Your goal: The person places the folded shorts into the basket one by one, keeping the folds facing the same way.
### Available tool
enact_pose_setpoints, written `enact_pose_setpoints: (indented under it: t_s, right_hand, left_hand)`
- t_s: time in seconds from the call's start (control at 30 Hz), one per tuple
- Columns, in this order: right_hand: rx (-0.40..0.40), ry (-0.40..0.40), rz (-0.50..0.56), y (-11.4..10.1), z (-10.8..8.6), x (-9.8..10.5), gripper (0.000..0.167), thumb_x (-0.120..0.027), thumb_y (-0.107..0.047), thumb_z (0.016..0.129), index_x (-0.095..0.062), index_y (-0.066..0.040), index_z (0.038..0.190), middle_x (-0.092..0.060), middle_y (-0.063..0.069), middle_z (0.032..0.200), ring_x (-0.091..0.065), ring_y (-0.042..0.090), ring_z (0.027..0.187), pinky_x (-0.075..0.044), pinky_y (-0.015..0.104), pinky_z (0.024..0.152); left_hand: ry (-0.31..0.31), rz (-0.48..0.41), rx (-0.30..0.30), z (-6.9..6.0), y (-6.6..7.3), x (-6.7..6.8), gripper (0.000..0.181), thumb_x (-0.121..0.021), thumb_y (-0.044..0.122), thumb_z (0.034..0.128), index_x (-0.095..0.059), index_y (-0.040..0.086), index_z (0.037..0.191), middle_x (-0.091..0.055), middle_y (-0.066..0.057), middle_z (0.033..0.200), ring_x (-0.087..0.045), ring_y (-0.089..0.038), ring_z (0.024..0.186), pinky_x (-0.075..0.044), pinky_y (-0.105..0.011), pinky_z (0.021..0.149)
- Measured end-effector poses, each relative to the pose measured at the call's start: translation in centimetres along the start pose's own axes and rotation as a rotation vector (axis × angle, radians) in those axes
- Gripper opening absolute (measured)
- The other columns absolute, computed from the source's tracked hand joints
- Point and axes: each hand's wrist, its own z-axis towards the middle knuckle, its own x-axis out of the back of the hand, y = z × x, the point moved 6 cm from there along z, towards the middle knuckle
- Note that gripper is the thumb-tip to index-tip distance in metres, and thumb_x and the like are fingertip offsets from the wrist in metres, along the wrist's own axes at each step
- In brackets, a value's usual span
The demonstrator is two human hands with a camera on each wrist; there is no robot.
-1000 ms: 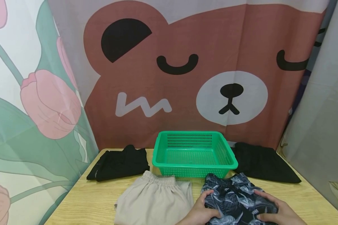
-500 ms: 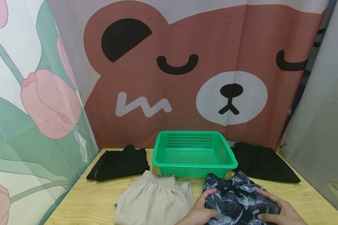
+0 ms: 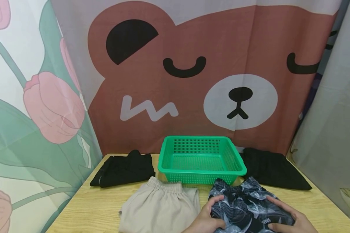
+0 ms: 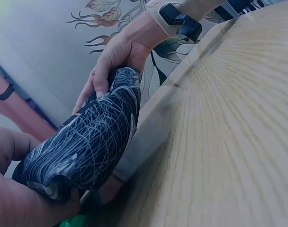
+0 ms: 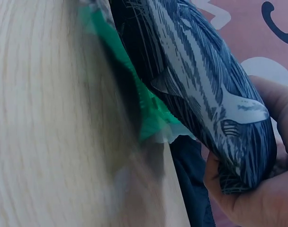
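Observation:
Dark shorts (image 3: pixel 245 200) with a grey-white pattern are held bunched at the front right of the table in the head view. My left hand (image 3: pixel 206 217) grips their left side, thumb and fingers around the edge. At the opposite side my right hand (image 3: pixel 295 218) pinches the fabric in the same way. Both wrist views show the shorts as a thick folded bundle lifted off the tabletop, and a shark print (image 5: pixel 238 111) is visible from the right wrist. Left of them lie beige elastic-waist shorts (image 3: pixel 160 205), touched by neither hand.
A green plastic basket (image 3: pixel 202 172) stands at the back middle of the wooden table (image 3: pixel 84 207), with nothing in it. Folded black garments lie on either side, one at the left (image 3: pixel 125 171) and one at the right (image 3: pixel 274 170). A bear-print curtain (image 3: pixel 192 97) hangs behind.
My right hand has shifted slightly right, and the patterned shorts are spread a little wider. The left hand stays nearly in place. Basket and other garments have not moved.

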Motion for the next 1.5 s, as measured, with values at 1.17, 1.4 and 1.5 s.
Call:
enact_pose_setpoints:
  t_s: [1.17, 1.4, 1.5]
  right_hand:
    - [-0.03, 0.016, 0.032, -2.0, -2.2, 0.8, 0.09, -0.078, -0.045, 0.078, -0.036, -0.015, 0.151, -0.021, 0.026, 0.154, -0.028, 0.048, 0.134, -0.042, 0.056, 0.091]
    - [0.003, 0.023, 0.072, -2.4, -2.9, 1.1, 0.085, -0.079, -0.039, 0.079, -0.038, -0.018, 0.151, -0.023, 0.022, 0.155, -0.042, 0.031, 0.129, -0.042, 0.053, 0.093]
    - [0.021, 0.026, 0.05, -2.7, -3.0, 1.1, 0.085, -0.079, -0.038, 0.08, -0.037, -0.017, 0.151, -0.025, 0.019, 0.154, -0.049, 0.009, 0.117, -0.043, 0.049, 0.094]
  left_hand:
    - [-0.178, 0.017, -0.007, -1.8, 3.6, 0.1, 0.075, -0.063, -0.011, 0.0736, -0.049, 0.019, 0.141, -0.047, -0.001, 0.13, -0.054, -0.01, 0.096, -0.043, -0.021, 0.08]
    - [-0.174, 0.023, -0.021, -2.1, 4.2, 0.0, 0.076, -0.064, -0.012, 0.0734, -0.05, 0.02, 0.14, -0.041, 0.001, 0.136, -0.05, -0.012, 0.105, -0.041, -0.021, 0.084]
    - [-0.174, 0.036, -0.032, -2.2, 4.4, 0.0, 0.076, -0.064, -0.011, 0.0731, -0.049, 0.02, 0.141, -0.041, 0.001, 0.137, -0.049, -0.012, 0.107, -0.041, -0.021, 0.086]
